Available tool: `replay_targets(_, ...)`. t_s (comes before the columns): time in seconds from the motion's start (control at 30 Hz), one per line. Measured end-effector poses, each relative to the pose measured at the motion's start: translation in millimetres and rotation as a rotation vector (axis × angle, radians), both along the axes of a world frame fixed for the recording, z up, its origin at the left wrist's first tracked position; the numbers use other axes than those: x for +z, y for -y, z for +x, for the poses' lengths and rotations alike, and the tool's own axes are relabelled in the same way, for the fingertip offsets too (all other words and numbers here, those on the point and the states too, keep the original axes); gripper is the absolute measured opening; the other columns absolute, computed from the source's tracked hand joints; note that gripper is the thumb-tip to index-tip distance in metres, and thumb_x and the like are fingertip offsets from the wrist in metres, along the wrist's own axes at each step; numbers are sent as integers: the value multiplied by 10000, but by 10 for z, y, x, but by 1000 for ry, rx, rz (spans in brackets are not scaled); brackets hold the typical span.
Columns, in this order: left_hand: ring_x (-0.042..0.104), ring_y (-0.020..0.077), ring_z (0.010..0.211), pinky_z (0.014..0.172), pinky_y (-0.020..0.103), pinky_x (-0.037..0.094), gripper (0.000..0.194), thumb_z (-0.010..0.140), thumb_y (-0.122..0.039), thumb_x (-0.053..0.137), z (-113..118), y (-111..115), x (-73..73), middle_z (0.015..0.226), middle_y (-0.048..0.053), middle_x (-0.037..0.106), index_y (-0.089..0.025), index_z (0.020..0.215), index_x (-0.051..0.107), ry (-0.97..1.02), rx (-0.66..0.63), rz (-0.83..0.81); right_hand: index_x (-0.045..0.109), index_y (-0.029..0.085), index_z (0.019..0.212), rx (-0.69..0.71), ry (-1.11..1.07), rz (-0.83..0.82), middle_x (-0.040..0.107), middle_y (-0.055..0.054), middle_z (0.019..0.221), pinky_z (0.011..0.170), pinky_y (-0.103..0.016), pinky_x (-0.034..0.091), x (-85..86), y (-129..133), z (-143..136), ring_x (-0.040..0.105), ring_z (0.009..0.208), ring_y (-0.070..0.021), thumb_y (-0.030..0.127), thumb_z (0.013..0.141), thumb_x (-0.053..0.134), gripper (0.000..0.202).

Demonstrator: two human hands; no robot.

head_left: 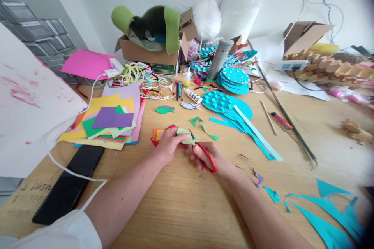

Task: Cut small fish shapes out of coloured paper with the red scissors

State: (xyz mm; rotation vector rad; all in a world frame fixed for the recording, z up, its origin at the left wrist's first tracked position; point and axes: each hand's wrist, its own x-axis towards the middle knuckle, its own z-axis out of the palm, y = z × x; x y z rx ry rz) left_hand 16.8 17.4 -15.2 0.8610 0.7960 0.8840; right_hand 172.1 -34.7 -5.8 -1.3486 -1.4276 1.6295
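My left hand [169,144] pinches a small piece of light green paper [183,131] above the middle of the table. Red-handled scissors [207,155] are in my right hand [209,157], their blades at the right edge of that paper. Behind my left hand lie small red, orange and yellow paper pieces [157,135], partly covered by it. Green offcuts [210,134] rest just beyond the scissors. Farther back are a green paper fish [164,109] with purple showing behind it and a white fish cutout [189,106] with dark outlines.
Coloured paper sheets [112,118] are stacked at left, near a black phone [70,183] and white cable. Blue discs [217,102] and strips [257,136] lie right of centre. Glue bottles [193,96], a grey flask [220,58] and a cardboard box [149,52] stand behind. Blue scraps [324,206] lie front right.
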Motion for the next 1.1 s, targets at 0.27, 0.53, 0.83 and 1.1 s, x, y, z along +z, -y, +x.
replay_targets(0.27,548,112,484,482,240,424,195,649,-294,709,-2,6,23,580,23,623,-112,657,637,-29,-33,23,555,144,758,1,-46,16,539,5,502,376,-214,362,-26,5,-1,478,387,-92,722,792,506,581)
replay_targets(0.53,549,112,494,489,241,428,204,644,-300,712,-2,11,25,582,25,622,-107,674,651,-37,-37,21,551,140,753,12,-26,20,542,5,510,381,-199,358,2,-9,-11,486,399,-89,745,774,507,607)
replay_targets(0.83,540,109,481,481,241,431,211,638,-304,721,4,1,13,574,18,615,-110,656,638,-42,-33,14,554,140,736,-4,-6,5,518,15,478,361,-196,318,35,-2,-26,447,373,-80,773,749,499,635)
replay_targets(1.1,546,109,496,476,232,432,195,624,-285,728,4,9,21,583,10,618,-131,636,609,-25,1,2,542,152,696,-8,29,-5,515,16,456,351,-192,287,34,-1,-15,426,352,-73,805,714,499,655)
